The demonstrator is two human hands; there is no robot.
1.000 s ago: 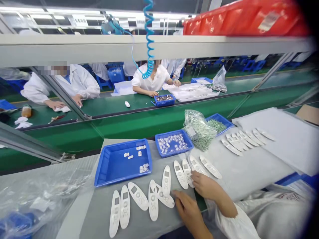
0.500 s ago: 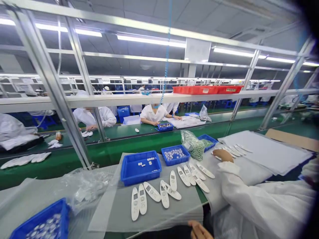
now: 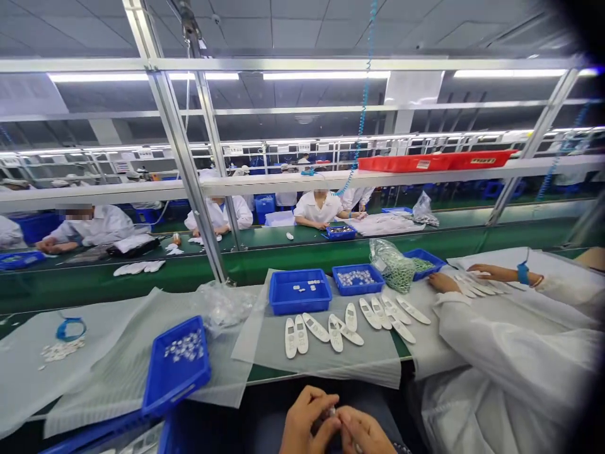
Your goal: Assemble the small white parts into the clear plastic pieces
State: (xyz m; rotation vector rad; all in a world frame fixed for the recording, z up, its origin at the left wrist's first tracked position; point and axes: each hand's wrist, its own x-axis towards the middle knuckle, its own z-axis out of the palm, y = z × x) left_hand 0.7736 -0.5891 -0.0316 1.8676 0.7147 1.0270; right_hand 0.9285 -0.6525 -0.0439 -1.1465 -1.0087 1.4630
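My left hand (image 3: 307, 417) and my right hand (image 3: 363, 431) meet low in the head view, in front of the table edge. Fingers of both are closed in a pinch around something small and pale, too hidden to name. Beyond them on the sheet-covered table lie several white, elongated plastic shells (image 3: 335, 334) with a small window in each. Behind the shells stands a blue tray (image 3: 300, 308) holding a few small white pieces. Another blue tray (image 3: 358, 290) beside it contains many small whitish parts.
At left, a blue tray (image 3: 177, 378) of small parts rests near a blue wrist strap (image 3: 70, 329) and loose white pieces (image 3: 61, 350). A bag of green parts (image 3: 394, 271) stands at the back. A co-worker's white sleeve (image 3: 491, 328) reaches in from the right. Metal posts (image 3: 184, 151) rise behind.
The view has swung left and levelled. Both my hands now show together at the bottom, fingers pinched; before, only one hand showed partly at the lower edge.
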